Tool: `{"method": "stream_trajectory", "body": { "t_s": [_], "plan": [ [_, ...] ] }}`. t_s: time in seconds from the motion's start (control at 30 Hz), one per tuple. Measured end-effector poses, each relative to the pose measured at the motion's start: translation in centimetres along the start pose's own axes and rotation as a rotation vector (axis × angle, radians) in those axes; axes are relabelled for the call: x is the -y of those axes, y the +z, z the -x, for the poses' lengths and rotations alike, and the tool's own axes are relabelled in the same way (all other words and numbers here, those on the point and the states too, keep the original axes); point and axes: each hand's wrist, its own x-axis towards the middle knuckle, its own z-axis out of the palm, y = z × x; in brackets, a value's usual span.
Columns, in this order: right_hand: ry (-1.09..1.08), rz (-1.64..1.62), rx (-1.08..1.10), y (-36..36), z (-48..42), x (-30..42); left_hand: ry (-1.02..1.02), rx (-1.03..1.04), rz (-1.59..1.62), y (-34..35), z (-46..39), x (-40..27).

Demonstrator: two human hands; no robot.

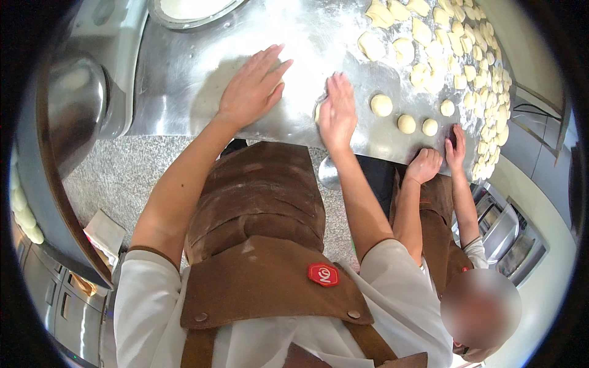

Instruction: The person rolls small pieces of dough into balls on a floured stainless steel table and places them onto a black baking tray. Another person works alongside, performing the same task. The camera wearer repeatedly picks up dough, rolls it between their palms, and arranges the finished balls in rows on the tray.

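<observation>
My left hand (255,87) is palm down over the stainless steel table (175,78), its thumb apart from the fingers. A pale sliver shows by its thumb, but the palm's underside is hidden. My right hand (339,110) cups a piece of dough, of which only a pale edge (318,112) shows at the hand's left side. Just right of that hand lies a round dough ball (381,106). Two smaller dough balls (407,124) sit beyond it, nearer the table's front edge, and another ball (447,108) is farther right.
Many floured dough pieces (422,32) cover the table's right side. A co-worker's hands (425,165) are at the front edge to the right. A round metal container (198,20) with white contents stands at the back left. Beside the table at left is a shiny metal bowl (78,110).
</observation>
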Motion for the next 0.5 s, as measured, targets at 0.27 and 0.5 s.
{"method": "stream_trajectory", "body": {
  "t_s": [0.27, 0.5],
  "plan": [
    [0.060, -0.059, -0.070, 3.2, -0.3, 4.2, -0.143, 0.009, 0.073, 4.7, 0.1, -3.2],
    [0.086, 0.034, -0.019, 0.4, -1.2, -0.6, -0.111, -0.044, 0.175, 0.1, 3.5, 0.3]
  ]
}}
